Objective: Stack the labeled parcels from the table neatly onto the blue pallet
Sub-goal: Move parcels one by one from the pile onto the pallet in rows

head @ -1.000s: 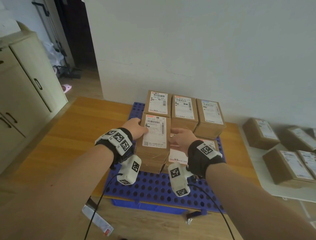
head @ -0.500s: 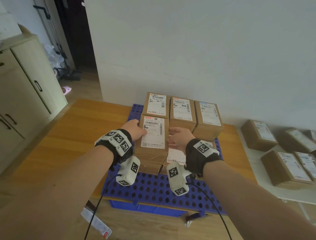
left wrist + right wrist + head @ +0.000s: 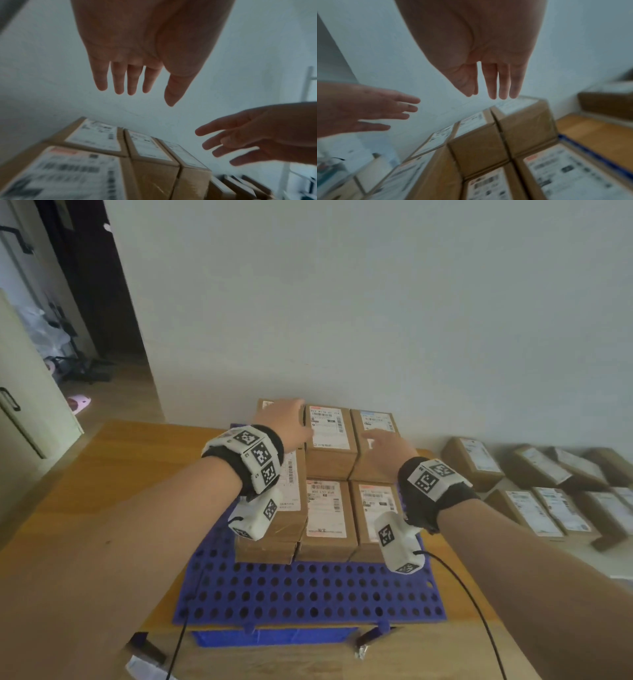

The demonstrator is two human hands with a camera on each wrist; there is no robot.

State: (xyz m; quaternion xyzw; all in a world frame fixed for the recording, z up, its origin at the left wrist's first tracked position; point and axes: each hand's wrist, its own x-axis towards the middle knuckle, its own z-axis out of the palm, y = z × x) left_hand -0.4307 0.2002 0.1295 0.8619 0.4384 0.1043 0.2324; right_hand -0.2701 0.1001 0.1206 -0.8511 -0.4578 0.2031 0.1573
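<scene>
The blue perforated pallet (image 3: 308, 597) lies on a wooden platform and carries brown cardboard parcels with white labels in two rows. At the front left, a parcel (image 3: 291, 494) sits on top of another one; the middle (image 3: 327, 515) and right (image 3: 373, 505) front parcels stand lower. My left hand (image 3: 286, 419) hovers above the back left parcel, and my right hand (image 3: 380, 440) above the back right parcel (image 3: 375, 419). In the wrist views the left hand (image 3: 133, 81) and the right hand (image 3: 489, 83) both have straight fingers, hold nothing and touch nothing.
Several more labeled parcels (image 3: 548, 501) lie on a white table to the right. A plain wall runs right behind the pallet. A pale cabinet (image 3: 24, 405) and a dark doorway are at the left. The pallet's near part shows bare holes.
Both hands have let go of the front left parcel, which now rests on the stack. They have risen and moved forward over the back row, fingers spread.
</scene>
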